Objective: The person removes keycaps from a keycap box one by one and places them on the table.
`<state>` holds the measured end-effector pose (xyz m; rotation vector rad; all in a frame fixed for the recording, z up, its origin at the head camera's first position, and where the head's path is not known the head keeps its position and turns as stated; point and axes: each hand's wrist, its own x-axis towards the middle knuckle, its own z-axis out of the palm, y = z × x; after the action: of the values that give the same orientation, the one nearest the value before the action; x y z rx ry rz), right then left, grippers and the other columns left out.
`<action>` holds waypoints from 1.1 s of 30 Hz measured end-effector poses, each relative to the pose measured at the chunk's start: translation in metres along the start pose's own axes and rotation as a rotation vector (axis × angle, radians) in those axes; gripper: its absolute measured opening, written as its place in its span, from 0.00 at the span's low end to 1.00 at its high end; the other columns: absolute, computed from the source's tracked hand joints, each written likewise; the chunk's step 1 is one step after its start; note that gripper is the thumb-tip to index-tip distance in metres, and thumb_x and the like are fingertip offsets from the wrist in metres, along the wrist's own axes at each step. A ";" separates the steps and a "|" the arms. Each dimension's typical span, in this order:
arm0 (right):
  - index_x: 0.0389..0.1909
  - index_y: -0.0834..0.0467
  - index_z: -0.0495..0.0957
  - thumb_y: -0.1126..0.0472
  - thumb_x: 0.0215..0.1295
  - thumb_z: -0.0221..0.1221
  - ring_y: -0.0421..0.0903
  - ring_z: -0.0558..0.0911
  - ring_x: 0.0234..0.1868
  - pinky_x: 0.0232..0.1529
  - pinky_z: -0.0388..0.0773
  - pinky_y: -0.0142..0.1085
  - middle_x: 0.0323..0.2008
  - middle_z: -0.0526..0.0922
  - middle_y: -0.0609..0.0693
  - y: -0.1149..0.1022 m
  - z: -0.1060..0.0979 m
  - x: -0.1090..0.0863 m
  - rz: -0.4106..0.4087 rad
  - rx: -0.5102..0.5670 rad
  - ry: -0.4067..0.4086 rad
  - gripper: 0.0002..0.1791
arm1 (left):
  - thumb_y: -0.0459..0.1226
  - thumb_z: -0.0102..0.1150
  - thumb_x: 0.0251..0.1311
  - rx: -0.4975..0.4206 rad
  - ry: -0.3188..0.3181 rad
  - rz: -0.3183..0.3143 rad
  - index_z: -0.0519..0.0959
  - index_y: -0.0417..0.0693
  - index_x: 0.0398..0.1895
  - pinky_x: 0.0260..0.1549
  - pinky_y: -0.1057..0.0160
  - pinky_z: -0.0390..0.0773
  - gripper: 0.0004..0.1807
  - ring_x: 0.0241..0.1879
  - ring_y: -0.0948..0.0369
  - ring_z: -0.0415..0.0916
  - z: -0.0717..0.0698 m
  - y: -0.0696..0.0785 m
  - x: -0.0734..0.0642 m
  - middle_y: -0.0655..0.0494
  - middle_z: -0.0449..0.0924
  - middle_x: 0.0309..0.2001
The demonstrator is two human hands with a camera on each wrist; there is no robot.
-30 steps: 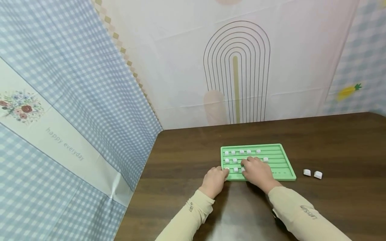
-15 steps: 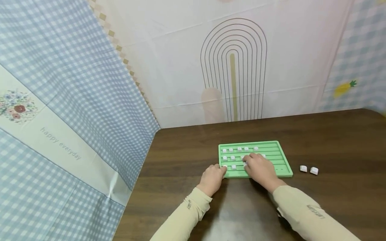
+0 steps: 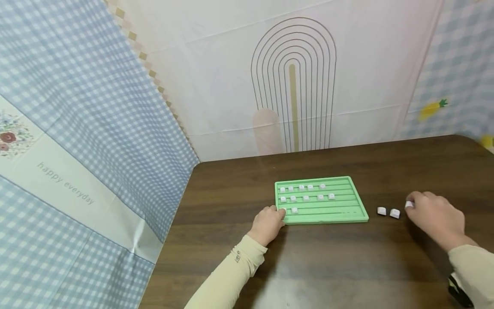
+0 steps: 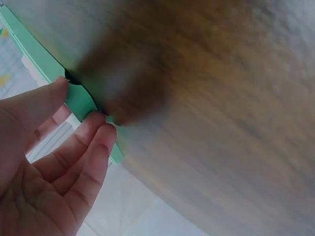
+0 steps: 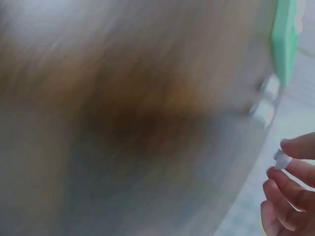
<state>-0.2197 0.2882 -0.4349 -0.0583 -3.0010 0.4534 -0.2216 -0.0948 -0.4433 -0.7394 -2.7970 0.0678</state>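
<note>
A green ridged tray lies on the table with several white keycaps in rows along its ridges; the nearest row has a keycap and another partly hidden by fingers. My left hand grips the tray's near left corner, thumb and fingers on its edge in the left wrist view. Off to the right, my right hand pinches a white keycap between thumb and fingertips. Just left of it, two loose keycaps, one nearer the tray and one nearer the hand, sit on the table.
The dark wooden table runs back to a patterned cloth hanging behind it. A blue checked cloth hangs along the left side.
My right hand has left the tray and swung right, past the two loose keycaps, carrying a keycap from the nearest row. The left hand keeps its hold on the tray.
</note>
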 end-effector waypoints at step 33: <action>0.44 0.58 0.78 0.59 0.58 0.60 0.52 0.80 0.41 0.31 0.78 0.43 0.42 0.81 0.53 -0.194 0.070 0.024 -0.570 0.069 -0.060 0.13 | 0.46 0.62 0.52 0.057 -0.030 0.010 0.71 0.54 0.26 0.23 0.69 0.72 0.11 0.26 0.60 0.72 0.002 -0.002 0.001 0.58 0.73 0.25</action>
<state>-0.2553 0.0842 -0.4413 0.8015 -2.8634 0.4897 -0.2238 -0.0963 -0.4444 -0.7444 -2.8073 0.1614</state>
